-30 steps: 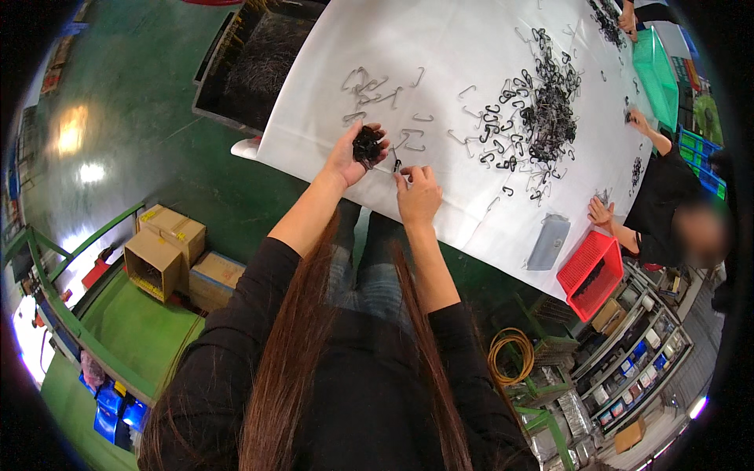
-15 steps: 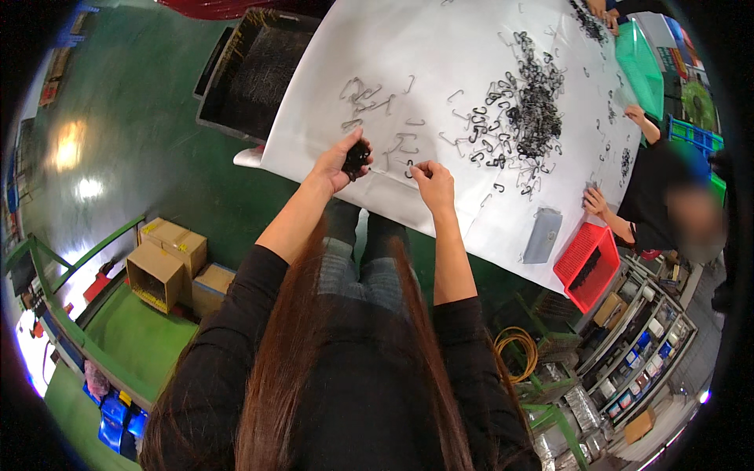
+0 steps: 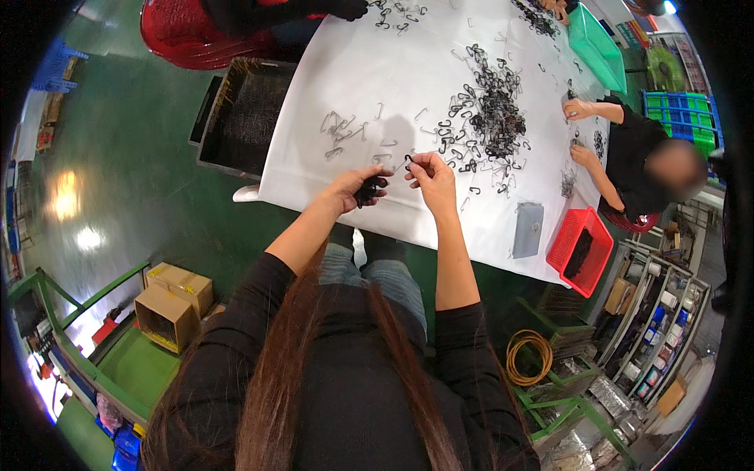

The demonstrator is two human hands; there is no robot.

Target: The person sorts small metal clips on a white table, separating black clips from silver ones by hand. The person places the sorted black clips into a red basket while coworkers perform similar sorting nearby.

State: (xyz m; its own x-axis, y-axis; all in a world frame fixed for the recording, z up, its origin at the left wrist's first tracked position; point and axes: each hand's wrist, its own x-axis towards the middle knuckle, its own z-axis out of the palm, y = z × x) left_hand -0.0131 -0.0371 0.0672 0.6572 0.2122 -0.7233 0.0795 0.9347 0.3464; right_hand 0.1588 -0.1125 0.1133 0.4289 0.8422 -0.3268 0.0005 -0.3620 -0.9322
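Note:
Over the near edge of the white-covered table [image 3: 314, 184], my left hand [image 3: 345, 191] is curled around a bunch of small black hooks [image 3: 367, 191]. My right hand [image 3: 436, 184] pinches a single black hook [image 3: 408, 161] between thumb and fingertips, just to the right of that bunch. A few thin grey wire clips [image 3: 338, 129] lie scattered beyond my left hand. Farther right spreads a large pile of black hooks [image 3: 499, 110], with loose ones along its near side. My fingers partly hide the held pieces.
A grey flat box [image 3: 528, 230] and a red basket [image 3: 559, 250] holding black pieces are at the right edge. A co-worker's hands [image 3: 580, 110] handle pieces across the table. Beyond is a green basket [image 3: 601, 51]. A black crate [image 3: 206, 157] stands left of the table.
My view has shifted. My left hand has turned and come closer to my right, which has lifted the hook off the table. A dark-sleeved person now shows at the far left.

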